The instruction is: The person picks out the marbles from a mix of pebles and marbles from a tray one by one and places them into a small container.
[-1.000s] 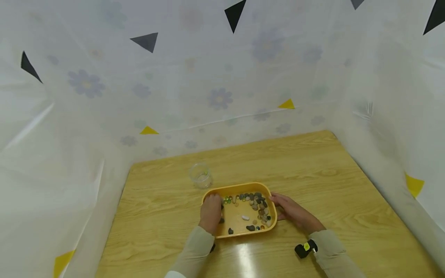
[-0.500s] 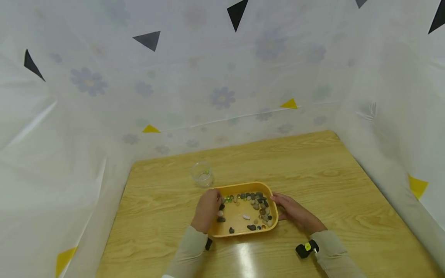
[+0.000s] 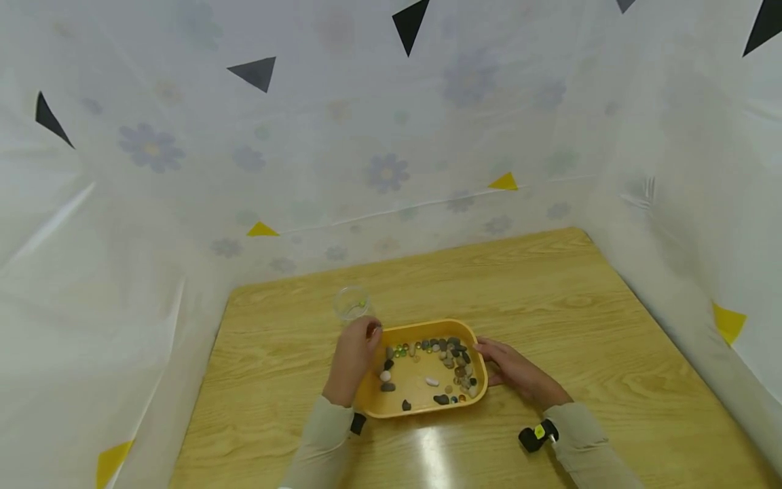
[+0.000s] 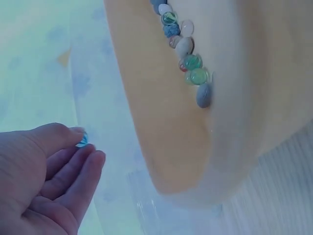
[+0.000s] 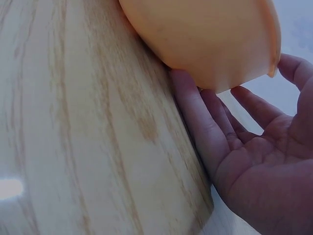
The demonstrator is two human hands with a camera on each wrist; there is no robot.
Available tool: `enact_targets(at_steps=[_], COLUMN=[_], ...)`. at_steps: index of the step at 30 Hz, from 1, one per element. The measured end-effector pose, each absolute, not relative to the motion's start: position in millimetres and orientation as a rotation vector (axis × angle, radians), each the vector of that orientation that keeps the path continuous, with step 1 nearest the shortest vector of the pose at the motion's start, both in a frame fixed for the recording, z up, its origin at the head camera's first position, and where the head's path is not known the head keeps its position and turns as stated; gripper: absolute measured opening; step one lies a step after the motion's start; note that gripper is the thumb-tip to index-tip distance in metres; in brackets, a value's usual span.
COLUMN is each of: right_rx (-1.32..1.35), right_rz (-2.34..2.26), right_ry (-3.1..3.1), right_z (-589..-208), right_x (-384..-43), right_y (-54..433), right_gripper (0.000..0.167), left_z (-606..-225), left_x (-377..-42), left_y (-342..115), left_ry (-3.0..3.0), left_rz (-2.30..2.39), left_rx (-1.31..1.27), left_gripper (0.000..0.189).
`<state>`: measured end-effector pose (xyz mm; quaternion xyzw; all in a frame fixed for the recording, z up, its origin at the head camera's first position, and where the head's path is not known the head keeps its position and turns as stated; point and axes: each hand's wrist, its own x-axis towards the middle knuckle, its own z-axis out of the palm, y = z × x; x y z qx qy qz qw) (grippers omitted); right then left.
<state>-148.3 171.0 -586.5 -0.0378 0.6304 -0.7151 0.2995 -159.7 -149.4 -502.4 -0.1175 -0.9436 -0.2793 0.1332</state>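
I've got L hand [image 3: 351,356] pinching a glassy marble [image 4: 82,140] by the far-left corner of the tray [image 3: 415,392]; prob. light, hard, slippery, best pinched round its middle. R hand [image 3: 516,372] grips tray's right end.

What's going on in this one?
A person's left grip pinches a small glass marble near the far left corner of the yellow tray, close to a clear cup with something greenish in it. The right grip rests against the tray's right end. Stones and more marbles lie in the tray, mostly along its sides.
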Motion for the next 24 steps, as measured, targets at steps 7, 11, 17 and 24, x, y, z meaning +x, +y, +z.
enact_targets(at_steps=[7, 11, 17, 24], right_rx=[-0.113, -0.126, -0.139, -0.127], right_rz=[-1.925, -1.929, -1.924, -1.933], right_ry=[1.638, 1.636, 1.643, 1.636], right_z=[-585, -585, -587, -590], right_x=[-148, -149, -150, -150], right_y=[171, 171, 171, 170], right_gripper=[0.062, 0.063, 0.063, 0.062], left_z=[-495, -493, -495, -505], left_x=[-165, -169, -177, -186], left_y=[-158, -167, -183, -198], left_ry=[-2.670, -2.636, -2.585, -2.612], left_rz=[-0.865, -0.886, -0.933, -0.920], left_rx=[-0.324, -0.254, -0.184, -0.122], left_gripper=[0.010, 0.011, 0.012, 0.012])
